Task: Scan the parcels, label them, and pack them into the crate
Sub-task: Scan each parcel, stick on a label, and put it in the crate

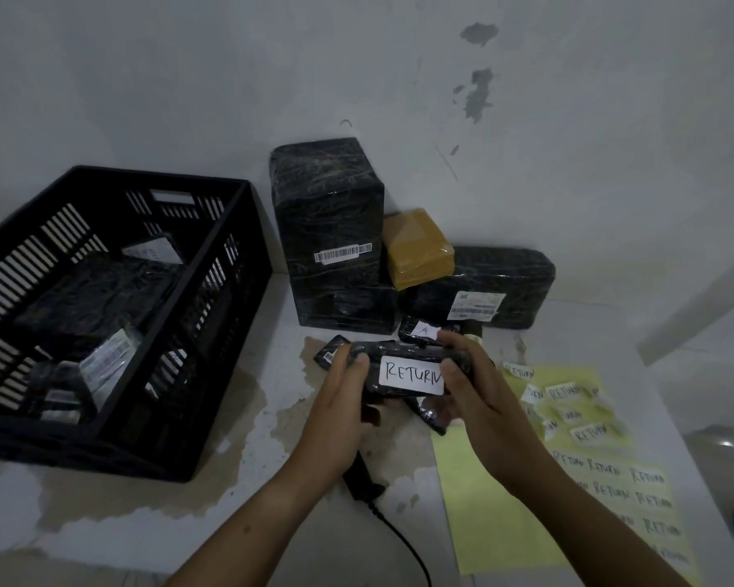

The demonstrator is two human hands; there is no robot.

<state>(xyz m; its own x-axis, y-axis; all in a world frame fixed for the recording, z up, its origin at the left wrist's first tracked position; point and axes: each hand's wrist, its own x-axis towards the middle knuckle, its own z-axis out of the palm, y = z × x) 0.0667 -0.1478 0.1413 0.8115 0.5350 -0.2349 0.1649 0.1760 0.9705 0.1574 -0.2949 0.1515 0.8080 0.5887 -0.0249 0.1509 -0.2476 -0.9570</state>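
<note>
I hold a small black-wrapped parcel [395, 358] above the table's middle, a white label reading RETURN [412, 376] stuck on its top. My left hand [342, 389] grips its left end, thumb on top. My right hand [469, 385] grips its right end, with the thumb at the label's right edge. The black slatted crate [212, 315] stands at the left with several wrapped parcels [98, 307] inside. A black scanner [363, 480] with a cable lies on the table under my left wrist, mostly hidden.
Against the wall stand a tall black parcel [329, 230], a tan parcel [418, 247] and a wide black parcel [484, 286]. Small black parcels [420, 330] lie beneath my hands. A yellow-green sheet [560, 417] with RETURN labels lies at the right. The table [145, 510] surface is stained.
</note>
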